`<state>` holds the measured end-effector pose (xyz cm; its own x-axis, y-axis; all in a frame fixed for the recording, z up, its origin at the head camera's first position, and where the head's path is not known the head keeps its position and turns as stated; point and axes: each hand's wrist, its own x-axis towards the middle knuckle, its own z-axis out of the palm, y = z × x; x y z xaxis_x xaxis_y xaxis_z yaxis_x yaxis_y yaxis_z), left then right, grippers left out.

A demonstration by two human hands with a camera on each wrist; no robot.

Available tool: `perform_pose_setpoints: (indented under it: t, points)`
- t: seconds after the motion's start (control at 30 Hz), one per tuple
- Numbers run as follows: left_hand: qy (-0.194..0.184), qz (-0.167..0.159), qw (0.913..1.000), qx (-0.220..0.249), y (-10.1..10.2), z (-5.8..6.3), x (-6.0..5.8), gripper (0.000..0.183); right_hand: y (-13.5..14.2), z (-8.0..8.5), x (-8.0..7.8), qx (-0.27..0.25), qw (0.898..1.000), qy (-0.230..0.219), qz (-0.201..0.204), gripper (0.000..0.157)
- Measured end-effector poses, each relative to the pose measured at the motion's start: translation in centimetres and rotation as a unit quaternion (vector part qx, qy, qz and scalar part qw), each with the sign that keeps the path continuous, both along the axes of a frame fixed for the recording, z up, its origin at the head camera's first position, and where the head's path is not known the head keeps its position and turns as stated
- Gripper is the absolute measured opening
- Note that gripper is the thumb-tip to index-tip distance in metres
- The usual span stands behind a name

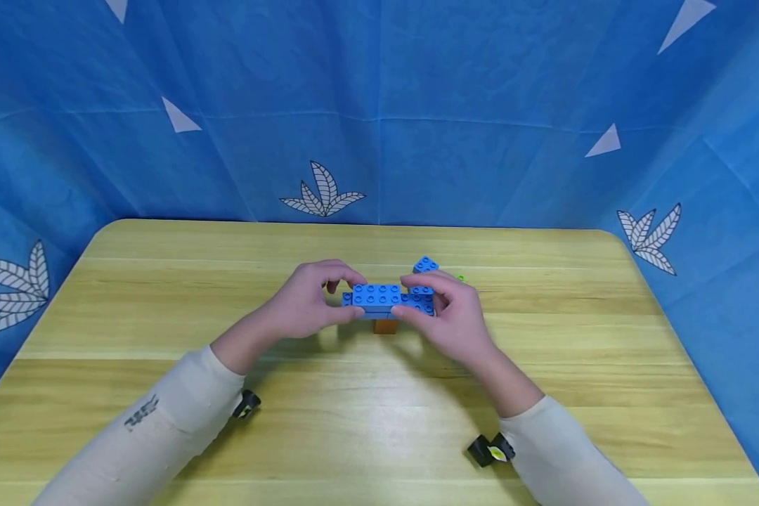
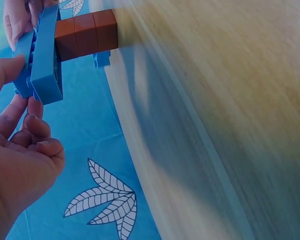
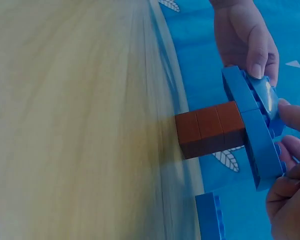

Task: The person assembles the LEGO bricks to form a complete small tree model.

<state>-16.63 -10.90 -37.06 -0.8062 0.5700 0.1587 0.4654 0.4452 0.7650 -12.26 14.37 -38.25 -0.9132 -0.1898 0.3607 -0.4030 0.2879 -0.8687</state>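
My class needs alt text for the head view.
A person's left hand and right hand pinch a blue brick over a row of blue bricks on a brown stack on a wooden table. More blue bricks show beyond the right hand; blue cloth hangs behind.

Readable texts, brands and numbers: none. The left sleeve [image 1: 183, 400] carries a dark printed mark [image 1: 141, 412] on its forearm; the mark is too small and blurred to read. The right black wrist unit [image 1: 480, 451], located at the cuff, bears a yellow patch [image 1: 497, 453]; its content is illegible. The left black wrist unit [image 1: 248, 403] shows a small pale marking, likewise illegible. Any lettering on the studs of the upper blue brick [image 1: 377, 298] is too small to tell. The blue backdrop [image 1: 455, 77] bears pictorial prints only: leaf outlines [image 1: 325, 190] and pale triangles [image 1: 179, 118].
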Motion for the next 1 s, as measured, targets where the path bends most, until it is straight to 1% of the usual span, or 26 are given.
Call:
perform_pose_setpoints:
  t: [0.1,0.2,0.37,0.47,0.57,0.7,0.87,1.0]
  points:
    - [0.0,-0.002,1.0,0.001,0.0,0.0,0.0,0.034,-0.2,0.1,-0.2,0.014,1.0,-0.017,0.001,0.034]
    - [0.002,-0.004,1.0,0.006,0.0,0.0,0.0,0.034,0.0,-0.6,-0.6,0.014,1.0,-0.024,0.006,0.032]
    - [0.011,-0.01,0.9997,0.02,0.1,0.0,0.0,0.033,0.2,-1.0,-0.9,0.019,1.0,-0.012,0.019,0.029]
    - [0.016,-0.015,0.9995,0.024,0.0,0.0,0.0,0.032,0.3,-1.0,-0.9,0.029,0.999,-0.007,0.015,0.028]
    - [0.019,-0.018,0.9994,0.022,0.0,0.0,-0.1,0.032,0.3,-1.0,-1.0,0.038,0.999,-0.011,0.014,0.028]
    - [0.026,-0.02,0.9994,0.013,0.0,0.0,-0.2,0.033,0.2,-0.7,-1.2,0.05,0.998,-0.021,0.024,0.027]
    - [0.038,-0.019,0.9991,-0.004,0.0,0.1,-0.3,0.033,0.3,-0.3,-1.5,0.089,0.995,-0.017,0.03,0.026]
    - [0.035,-0.009,0.9993,-0.007,0.2,-0.1,-0.1,0.033,0.4,-0.2,-1.6,0.111,0.993,-0.019,0.029,0.026]
